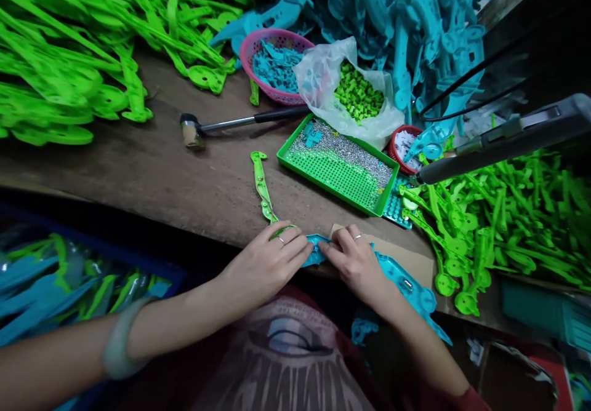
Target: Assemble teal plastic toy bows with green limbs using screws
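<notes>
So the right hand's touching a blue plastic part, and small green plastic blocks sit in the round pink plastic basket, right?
Not the basket: the head view shows those blocks in a see-through plastic bag. The right hand does touch the blue part.

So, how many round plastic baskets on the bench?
2: pink round plastic basket left of the translucent plastic bag; small red round plastic basket right of it. Others may be hidden.

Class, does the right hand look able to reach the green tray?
Likely yes, once the right hand leaves the blue part: just tabletop and flat cardboard seem to separate hand from the green tray.
</notes>
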Tool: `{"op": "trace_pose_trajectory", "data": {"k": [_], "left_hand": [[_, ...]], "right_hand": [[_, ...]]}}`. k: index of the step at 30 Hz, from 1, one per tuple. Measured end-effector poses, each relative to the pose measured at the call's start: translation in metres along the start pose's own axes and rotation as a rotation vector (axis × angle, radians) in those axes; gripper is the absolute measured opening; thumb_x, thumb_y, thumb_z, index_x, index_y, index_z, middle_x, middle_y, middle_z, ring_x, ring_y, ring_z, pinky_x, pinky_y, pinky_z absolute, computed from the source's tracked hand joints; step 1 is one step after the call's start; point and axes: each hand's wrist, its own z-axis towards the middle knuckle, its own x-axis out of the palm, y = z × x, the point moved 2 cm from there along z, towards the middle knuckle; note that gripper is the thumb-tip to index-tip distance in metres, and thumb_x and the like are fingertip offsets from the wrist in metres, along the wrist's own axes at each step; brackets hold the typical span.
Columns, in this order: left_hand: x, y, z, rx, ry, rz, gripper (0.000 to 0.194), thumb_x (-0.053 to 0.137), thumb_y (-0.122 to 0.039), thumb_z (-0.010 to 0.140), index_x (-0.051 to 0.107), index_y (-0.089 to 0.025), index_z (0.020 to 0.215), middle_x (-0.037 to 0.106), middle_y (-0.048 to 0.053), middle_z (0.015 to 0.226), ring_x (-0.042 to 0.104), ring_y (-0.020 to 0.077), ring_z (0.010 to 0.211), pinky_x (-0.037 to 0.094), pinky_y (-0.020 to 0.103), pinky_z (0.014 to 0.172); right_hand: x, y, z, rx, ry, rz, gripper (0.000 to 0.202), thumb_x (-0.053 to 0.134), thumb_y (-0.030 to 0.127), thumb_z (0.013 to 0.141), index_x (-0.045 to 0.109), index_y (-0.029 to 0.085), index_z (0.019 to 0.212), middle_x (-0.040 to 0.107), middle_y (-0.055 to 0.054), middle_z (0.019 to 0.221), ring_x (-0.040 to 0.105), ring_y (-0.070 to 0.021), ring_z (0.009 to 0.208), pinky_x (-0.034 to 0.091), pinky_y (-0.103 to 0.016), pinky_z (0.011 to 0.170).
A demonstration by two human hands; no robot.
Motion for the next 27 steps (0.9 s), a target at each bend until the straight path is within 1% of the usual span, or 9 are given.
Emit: {"op": "trace_pose_trajectory", "data": {"k": [3,6,8,10,13,16,20,23,27], "left_hand": [[0.001,0.001,0.001,-0.004,-0.010,-0.017,0.031,0.039,-0.005,0.096,0.069,-0.010,0.105,0.070,0.010,0.099,0.062,0.0243,0.095,0.045,0.042,0.097],[0.003,0.000,0.002,0.027,0.039,-0.015,0.029,0.042,-0.004,0.093,0.068,-0.009,0.106,0.071,0.011,0.104,0.061,0.0247,0.099,0.045,0.039,0.095],[0.005,-0.001,0.003,0.048,0.076,-0.028,0.025,0.046,-0.004,0.092,0.068,-0.011,0.103,0.071,0.009,0.101,0.062,0.0242,0.097,0.045,0.039,0.096],[0.006,-0.001,0.004,0.047,0.096,-0.034,0.022,0.051,-0.007,0.091,0.068,-0.013,0.105,0.071,0.007,0.097,0.062,0.0243,0.094,0.043,0.042,0.097],[0.007,-0.002,0.009,0.074,0.116,0.013,0.030,0.060,-0.010,0.087,0.067,-0.014,0.115,0.071,0.006,0.097,0.061,0.0264,0.093,0.041,0.046,0.099],[0.007,-0.003,0.016,0.095,0.167,0.074,0.030,0.067,-0.014,0.083,0.070,-0.014,0.113,0.071,0.005,0.095,0.061,0.0271,0.091,0.040,0.047,0.097],[0.007,-0.006,0.024,0.084,0.240,0.113,0.030,0.074,-0.023,0.083,0.073,-0.019,0.113,0.071,0.004,0.098,0.061,0.0267,0.093,0.040,0.045,0.097],[0.008,-0.005,0.026,0.079,0.275,0.153,0.033,0.074,-0.026,0.084,0.072,-0.021,0.116,0.071,0.005,0.098,0.061,0.0274,0.093,0.040,0.046,0.097],[0.006,0.007,0.030,0.069,0.321,0.184,0.033,0.070,-0.023,0.087,0.071,-0.023,0.120,0.070,0.007,0.101,0.061,0.0290,0.097,0.040,0.047,0.096]], "right_hand": [[-0.004,0.000,0.000,-0.035,0.017,-0.062,0.027,0.047,0.015,0.100,0.067,0.015,0.118,0.057,-0.011,0.091,0.043,-0.0220,0.084,0.038,-0.034,0.067],[-0.012,-0.001,-0.005,-0.067,0.030,-0.097,0.027,0.046,0.016,0.100,0.065,0.012,0.120,0.059,-0.010,0.089,0.043,-0.0224,0.083,0.038,-0.035,0.068],[-0.018,-0.003,-0.012,-0.068,0.013,-0.077,0.026,0.046,0.015,0.100,0.065,0.011,0.117,0.059,-0.009,0.087,0.043,-0.0221,0.082,0.039,-0.035,0.069],[-0.020,-0.006,-0.020,-0.051,-0.015,-0.046,0.025,0.045,0.014,0.100,0.066,0.012,0.114,0.060,-0.009,0.087,0.044,-0.0216,0.083,0.041,-0.035,0.071],[-0.018,-0.009,-0.028,-0.027,-0.015,-0.051,0.026,0.043,0.013,0.101,0.065,0.014,0.115,0.061,-0.009,0.089,0.045,-0.0212,0.083,0.042,-0.035,0.072],[-0.012,-0.011,-0.032,-0.026,-0.015,-0.064,0.026,0.044,0.014,0.101,0.064,0.014,0.117,0.062,-0.010,0.091,0.045,-0.0215,0.084,0.042,-0.035,0.072],[-0.009,-0.015,-0.035,0.005,-0.097,0.010,0.023,0.047,0.012,0.099,0.067,0.013,0.110,0.062,-0.009,0.090,0.045,-0.0199,0.082,0.042,-0.033,0.071],[-0.007,-0.017,-0.034,0.014,-0.100,-0.030,0.019,0.050,0.012,0.098,0.067,0.014,0.106,0.062,-0.009,0.090,0.045,-0.0201,0.083,0.040,-0.033,0.070],[-0.006,-0.023,-0.022,-0.057,-0.071,-0.113,0.019,0.049,0.016,0.100,0.068,0.015,0.102,0.062,-0.008,0.088,0.044,-0.0209,0.082,0.038,-0.035,0.068]]}}
